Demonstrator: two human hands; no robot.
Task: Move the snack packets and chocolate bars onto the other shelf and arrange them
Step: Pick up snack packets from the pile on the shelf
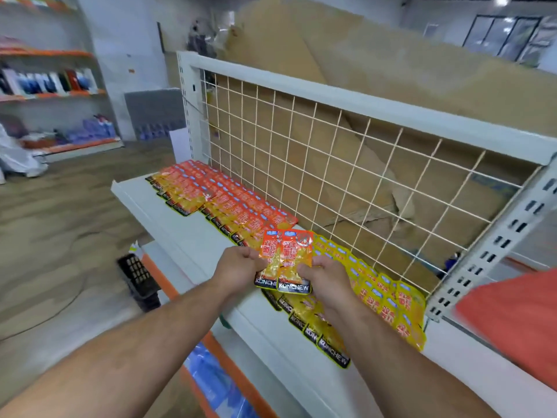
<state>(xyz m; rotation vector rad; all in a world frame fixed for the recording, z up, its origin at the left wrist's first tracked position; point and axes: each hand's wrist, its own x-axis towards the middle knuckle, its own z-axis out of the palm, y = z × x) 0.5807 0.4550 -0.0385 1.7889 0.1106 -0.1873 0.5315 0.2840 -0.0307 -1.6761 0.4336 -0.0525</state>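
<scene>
Two orange snack packets [286, 257] with black bottom bands are held side by side above the white shelf [193, 236]. My left hand [238, 268] grips the left packet's edge and my right hand [327, 280] grips the right packet. Rows of orange packets [229, 203] overlap along the shelf's back left, against the wire grid. Yellow packets [388, 300] lie in overlapping rows on the right, partly hidden under my right forearm.
A wire grid back panel [346, 164] with cardboard behind it closes the shelf's rear. A slotted upright [494, 245] stands at right, beside an orange surface [518, 321]. A black crate [138, 279] sits on the floor below left. Blue packs [211, 384] lie on a lower shelf.
</scene>
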